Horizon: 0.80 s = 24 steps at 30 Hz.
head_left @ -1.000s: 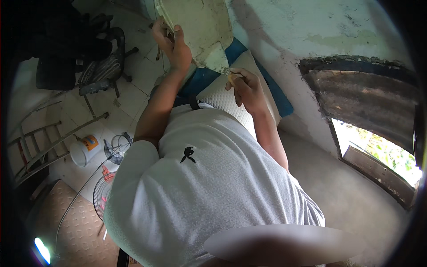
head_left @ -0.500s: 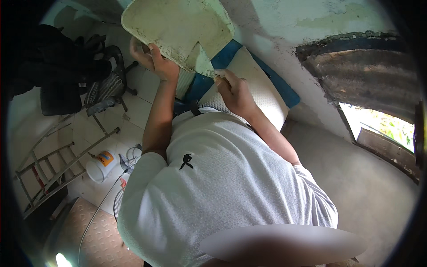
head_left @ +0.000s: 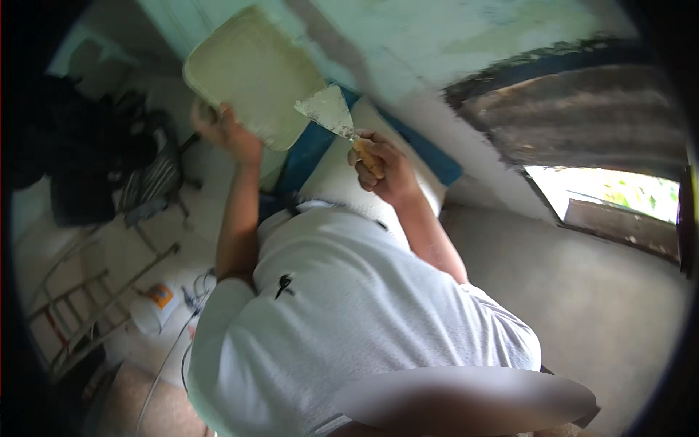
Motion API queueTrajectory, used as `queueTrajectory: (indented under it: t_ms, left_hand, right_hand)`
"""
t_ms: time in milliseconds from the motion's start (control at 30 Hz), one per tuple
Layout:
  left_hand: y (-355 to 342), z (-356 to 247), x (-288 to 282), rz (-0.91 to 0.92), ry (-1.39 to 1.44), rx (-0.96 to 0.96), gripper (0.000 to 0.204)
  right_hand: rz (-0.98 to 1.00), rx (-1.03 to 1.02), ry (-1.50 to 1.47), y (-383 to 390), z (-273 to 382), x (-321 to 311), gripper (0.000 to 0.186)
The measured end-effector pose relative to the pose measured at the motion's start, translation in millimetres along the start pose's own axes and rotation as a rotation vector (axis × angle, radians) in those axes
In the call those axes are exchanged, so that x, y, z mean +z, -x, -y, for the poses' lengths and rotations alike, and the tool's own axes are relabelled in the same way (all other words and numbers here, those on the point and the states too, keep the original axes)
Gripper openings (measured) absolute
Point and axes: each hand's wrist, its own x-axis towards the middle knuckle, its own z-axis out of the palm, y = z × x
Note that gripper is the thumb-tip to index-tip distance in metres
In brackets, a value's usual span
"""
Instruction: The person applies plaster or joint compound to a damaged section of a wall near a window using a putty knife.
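Note:
A pale, shallow tray (head_left: 255,73) with rounded corners is held up in front of me, smeared with dried-looking residue. My left hand (head_left: 231,137) grips it at its lower left edge, with the fingers partly hidden. In my right hand (head_left: 387,169) is a putty knife (head_left: 329,111), its orange-brown handle wrapped by my fingers. The broad blade, coated with whitish material, points up and left. Its tip overlaps the right side of the tray in the picture; whether they touch I cannot tell.
Below the tray lies a white textured pad (head_left: 342,164) over a blue surface (head_left: 309,149). A patchy wall (head_left: 408,36) with a low opening (head_left: 611,191) is at right. Left stand a dark chair (head_left: 164,156), a metal ladder (head_left: 109,306), a white bucket (head_left: 153,312) and a cable (head_left: 164,368).
The putty knife has come away from the tray's lower edge, and its blade now shows fully, turned up and left. The tray has shifted left and down in view.

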Motion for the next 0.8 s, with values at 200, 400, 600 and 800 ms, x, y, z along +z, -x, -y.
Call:
queueTrajectory:
  t_ms: [200,400,600,800]
  left_hand:
    - [4,-8,13,-0.015,0.173,-0.190,0.066]
    - [6,-11,19,0.013,0.178,-0.212,0.064]
    - [5,-6,13,0.033,0.122,-0.139,0.062]
    - [4,-2,13,-0.011,0.148,-0.170,0.062]
  right_hand:
    - [-0.060,-0.695,0.306,3,53,-36,0.028]
    - [-0.612,-1.439,1.553,-3,122,-78,0.023]
    - [-0.778,-1.614,1.852,-10,171,-104,0.027]
    - [-0.925,-1.584,1.971,-10,190,-104,0.030]
